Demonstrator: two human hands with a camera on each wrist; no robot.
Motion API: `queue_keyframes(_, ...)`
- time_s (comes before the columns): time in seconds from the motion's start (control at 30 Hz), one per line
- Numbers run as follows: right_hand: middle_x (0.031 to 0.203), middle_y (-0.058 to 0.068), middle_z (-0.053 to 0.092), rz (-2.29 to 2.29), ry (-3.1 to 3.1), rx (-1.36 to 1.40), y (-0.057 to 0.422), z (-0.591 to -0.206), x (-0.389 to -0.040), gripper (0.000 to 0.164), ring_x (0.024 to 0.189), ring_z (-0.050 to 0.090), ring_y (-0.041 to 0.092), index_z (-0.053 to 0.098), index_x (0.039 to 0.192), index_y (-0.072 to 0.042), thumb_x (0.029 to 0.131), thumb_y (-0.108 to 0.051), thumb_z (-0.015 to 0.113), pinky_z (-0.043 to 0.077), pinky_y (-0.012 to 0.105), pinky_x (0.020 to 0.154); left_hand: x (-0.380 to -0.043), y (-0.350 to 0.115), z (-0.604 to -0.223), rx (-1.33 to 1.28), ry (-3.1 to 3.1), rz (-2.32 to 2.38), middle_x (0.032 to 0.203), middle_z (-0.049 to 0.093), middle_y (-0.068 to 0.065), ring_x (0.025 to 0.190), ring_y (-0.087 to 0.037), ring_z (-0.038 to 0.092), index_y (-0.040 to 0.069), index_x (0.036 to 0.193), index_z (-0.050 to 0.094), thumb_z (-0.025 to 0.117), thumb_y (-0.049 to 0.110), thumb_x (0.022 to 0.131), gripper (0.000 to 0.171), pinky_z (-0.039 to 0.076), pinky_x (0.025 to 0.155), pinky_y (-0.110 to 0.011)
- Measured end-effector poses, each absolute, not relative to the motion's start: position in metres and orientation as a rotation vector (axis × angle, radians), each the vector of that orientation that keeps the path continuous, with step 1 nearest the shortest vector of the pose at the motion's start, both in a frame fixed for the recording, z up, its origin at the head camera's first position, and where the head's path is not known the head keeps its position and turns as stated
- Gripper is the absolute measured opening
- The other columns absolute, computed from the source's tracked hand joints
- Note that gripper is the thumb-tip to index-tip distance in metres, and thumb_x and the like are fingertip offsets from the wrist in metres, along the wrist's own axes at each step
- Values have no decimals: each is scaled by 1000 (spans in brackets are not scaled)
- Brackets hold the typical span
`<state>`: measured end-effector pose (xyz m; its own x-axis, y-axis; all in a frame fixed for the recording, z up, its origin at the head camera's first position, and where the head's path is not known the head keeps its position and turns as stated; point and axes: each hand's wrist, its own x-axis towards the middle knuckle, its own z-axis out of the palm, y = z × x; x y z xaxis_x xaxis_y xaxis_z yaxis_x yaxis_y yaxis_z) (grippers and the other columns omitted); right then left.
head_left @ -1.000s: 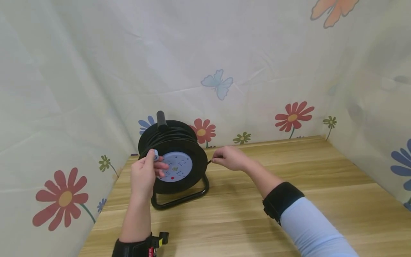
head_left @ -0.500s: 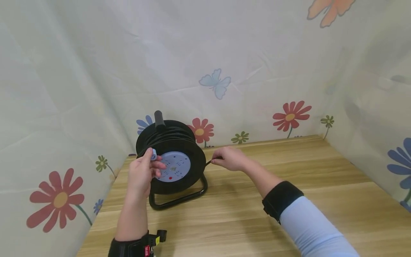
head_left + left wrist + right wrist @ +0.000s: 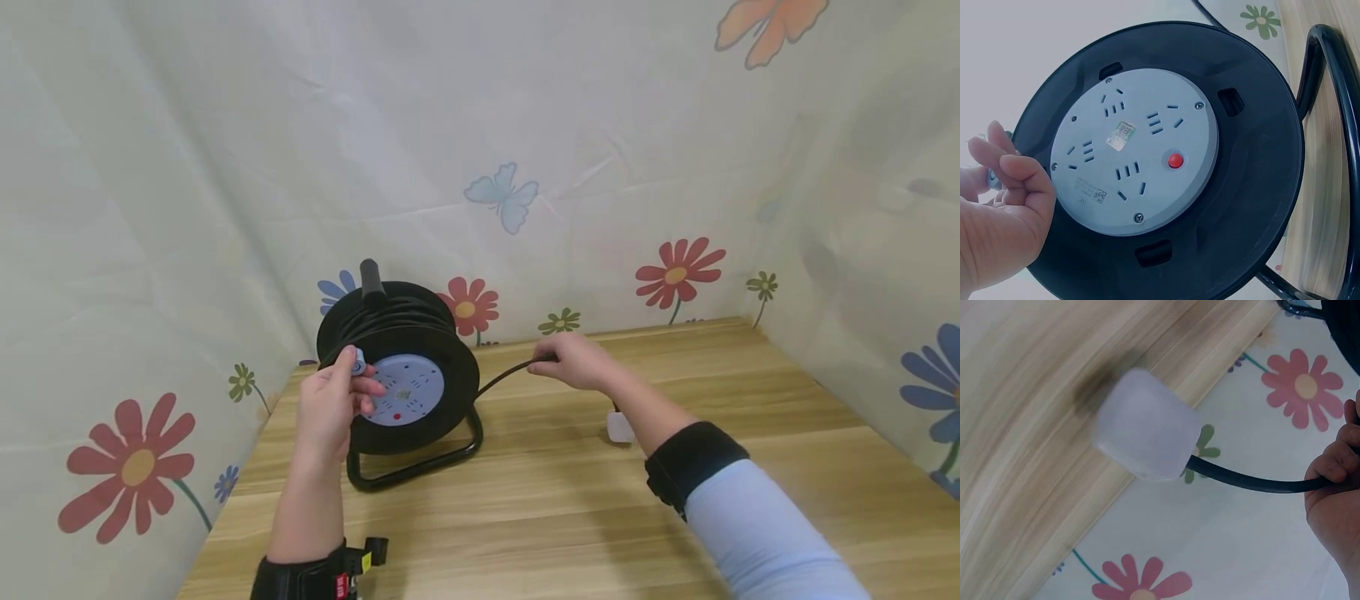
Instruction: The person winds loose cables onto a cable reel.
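A black cable reel (image 3: 390, 433) stands on its tubular frame at the left of the table. Its front bears a pale blue socket panel (image 3: 1132, 187) with a red button (image 3: 1175, 160). At the left of this panel, my left hand (image 3: 327, 408) pinches a small light-blue knob (image 3: 359, 362) between thumb and finger; the other fingers are spread loosely. My right hand (image 3: 576, 361) grips the black cable (image 3: 504, 377) to the right of the reel, where it runs out taut-looking and slightly arched. From the cable's far end hangs a white plug (image 3: 1147, 425), below the right wrist.
The wooden table (image 3: 525, 517) ends at a light cloth wall (image 3: 600, 167) printed with flowers and butterflies, behind and at both sides. The reel's black carrying handle (image 3: 371, 282) rises at its top, and a tubular foot (image 3: 420, 472) juts forward.
My right hand has moved right, away from the reel, with more cable showing between them. The white plug has come into sight beneath my right forearm. My left hand keeps hold of the knob.
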<state>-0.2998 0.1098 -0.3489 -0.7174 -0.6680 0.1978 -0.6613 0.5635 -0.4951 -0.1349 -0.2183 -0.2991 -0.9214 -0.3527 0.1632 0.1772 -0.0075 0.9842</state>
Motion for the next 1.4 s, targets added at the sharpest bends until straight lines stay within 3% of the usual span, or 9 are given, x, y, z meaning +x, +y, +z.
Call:
queue_keyframes(0.33,71,-3,58,-970,2794,-1094,158,-360,-313,13,61,44,14,71,89,-11,98,-21,70,38,34,59,-135,-221,-301,173,-1911,-1977,62,65,-6,44,-11,49,-15,93,60,56,40,105,56,44,50,-23)
queue_keyframes(0.73,86,-2,69,-998,2836,-969,214,-362,-321,10,75,60,17,74,98,-10,99,-18,69,48,39,69,-134,-221,-299,183,-1911,-1975,61,65,-6,44,-11,48,-15,93,60,55,40,105,56,43,50,-23)
queue_keyframes(0.93,89,1,70,-937,2893,-974,233,-365,-322,12,78,62,16,75,101,-8,98,-17,70,50,39,71,-135,-221,-300,185,-1918,-1971,61,65,-6,44,-11,48,-16,94,59,54,38,106,56,43,49,-22)
queue_keyframes(1.4,96,5,72,-803,3078,-893,253,-366,-319,18,91,67,28,74,111,-4,95,-13,73,53,51,82,-138,-221,-302,183,-1916,-1967,61,65,-6,44,-11,49,-16,94,60,56,39,105,56,44,49,-22)
